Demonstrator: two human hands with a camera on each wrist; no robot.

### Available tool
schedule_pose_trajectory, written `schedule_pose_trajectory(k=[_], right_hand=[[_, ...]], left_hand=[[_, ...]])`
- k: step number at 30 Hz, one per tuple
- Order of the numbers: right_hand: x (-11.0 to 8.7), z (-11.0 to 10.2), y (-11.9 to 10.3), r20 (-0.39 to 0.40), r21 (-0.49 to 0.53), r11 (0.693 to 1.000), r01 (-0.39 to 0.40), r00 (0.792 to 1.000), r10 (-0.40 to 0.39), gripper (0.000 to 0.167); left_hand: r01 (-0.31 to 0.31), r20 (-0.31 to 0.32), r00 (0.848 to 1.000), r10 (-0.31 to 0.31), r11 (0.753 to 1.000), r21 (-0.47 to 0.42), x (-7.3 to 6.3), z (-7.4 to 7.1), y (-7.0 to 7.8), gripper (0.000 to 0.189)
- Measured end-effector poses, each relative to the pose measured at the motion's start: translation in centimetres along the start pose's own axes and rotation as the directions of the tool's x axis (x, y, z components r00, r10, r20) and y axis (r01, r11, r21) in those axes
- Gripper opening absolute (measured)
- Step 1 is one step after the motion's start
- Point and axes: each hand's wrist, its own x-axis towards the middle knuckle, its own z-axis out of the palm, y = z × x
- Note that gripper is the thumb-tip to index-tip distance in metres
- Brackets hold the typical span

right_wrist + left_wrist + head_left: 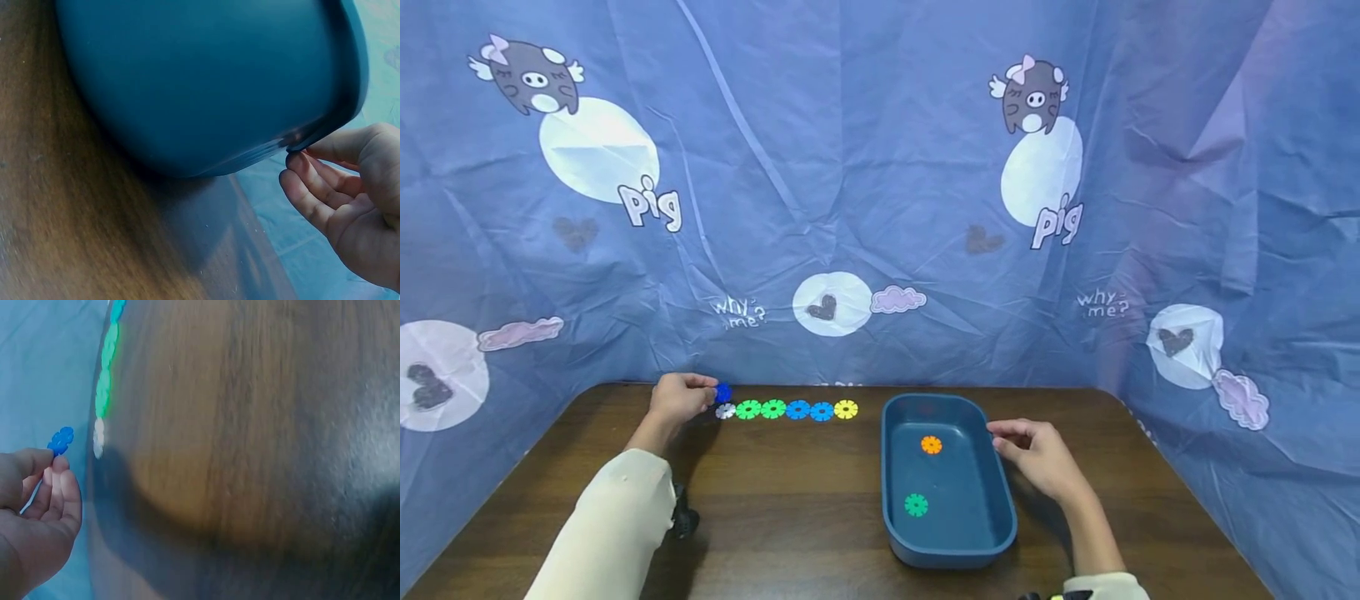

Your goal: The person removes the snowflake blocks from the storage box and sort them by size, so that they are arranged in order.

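Observation:
My left hand (679,397) pinches a dark blue snowflake disc (723,392) between thumb and fingertips, at the table's far left. Just below that disc in the head view lies a whitish disc (726,412), the left end of a row. From there the row runs right with green discs (748,409), lighter blue discs (798,409) and a yellow disc (846,409). My right hand (1037,457) pinches the rim of a blue plastic tub (951,557) on its right side; the right wrist view shows thumb and fingertips (297,164) at that rim. Inside the tub lie an orange disc (931,445) and a teal-green disc (916,505).
The brown wooden table (775,517) has a blue printed cloth (880,167) hanging behind it and along its sides. Near the left forearm a small black object (685,517) shows beside the sleeve.

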Motion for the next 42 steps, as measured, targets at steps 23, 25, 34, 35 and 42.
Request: schedule_pose_trajectory(k=[23,25,34,35,42], right_hand=[[-0.1,0.0,-0.3,-0.005,0.019,1.0,-0.012,1.0,0.012,0.02],[-0.1,0.0,-0.2,-0.005,0.016,1.0,-0.006,1.0,0.006,0.02],[-0.2,-0.1,-0.3,-0.004,0.027,1.0,0.002,1.0,-0.002,0.02],[-0.2,-0.1,-0.3,-0.003,0.029,1.0,0.001,1.0,-0.001,0.02],[-0.2,-0.2,-0.4,0.005,0.027,1.0,-0.006,1.0,0.006,0.02]], left_hand=[[0.043,0.003,0.999,-0.043,0.996,0.084,-0.5,-1.5,-2.5,0.025],[0.023,0.0,1.0,-0.023,0.99,0.137,-0.7,-1.6,-2.3,0.026],[-0.027,0.038,0.999,0.02,0.976,0.218,-0.7,-2.1,-2.4,0.028],[-0.025,0.047,0.999,0.015,0.977,0.212,-0.6,-2.1,-2.5,0.028],[0.01,0.1,0.995,-0.021,0.994,0.105,-0.4,-2.6,-3.0,0.029]])
